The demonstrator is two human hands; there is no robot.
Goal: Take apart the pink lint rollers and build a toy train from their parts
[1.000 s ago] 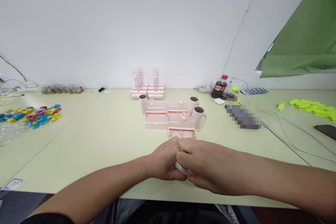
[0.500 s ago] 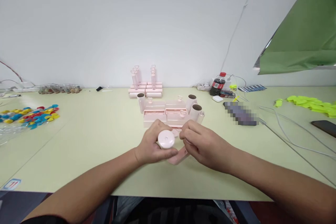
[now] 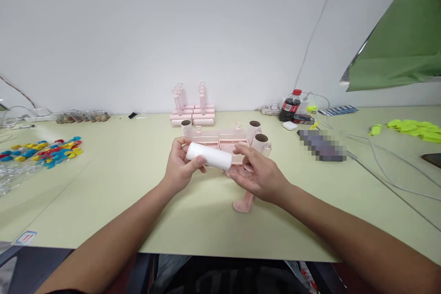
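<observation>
My left hand [image 3: 179, 165] is wrapped around the left end of a white paper roll [image 3: 211, 155], held almost level above the table. At its other end, my right hand [image 3: 263, 174] has its index finger stretched out and its thumb close under the roll. A small pale pink round piece [image 3: 248, 167] shows among the right hand's curled fingers, partly hidden. Below that hand lies a pink handle-like part [image 3: 243, 206] on the table. Just behind the hands are open pink boxes [image 3: 234, 143], with brown-cored upright rolls [image 3: 261, 143] beside them.
Pink roller sets [image 3: 193, 117] stand by the wall. To the right are a cola bottle [image 3: 290, 106], a phone [image 3: 320, 145], white cables [image 3: 375, 183] and yellow-green pieces [image 3: 416, 128]. Coloured discs [image 3: 58, 151] are scattered at the left. A green sheet [image 3: 399, 41] hangs at the upper right.
The white roll has turned from end-on to lying sideways in my left hand, which moved slightly left and up. My right hand's fingers have loosened, with the index finger now extended toward the roll.
</observation>
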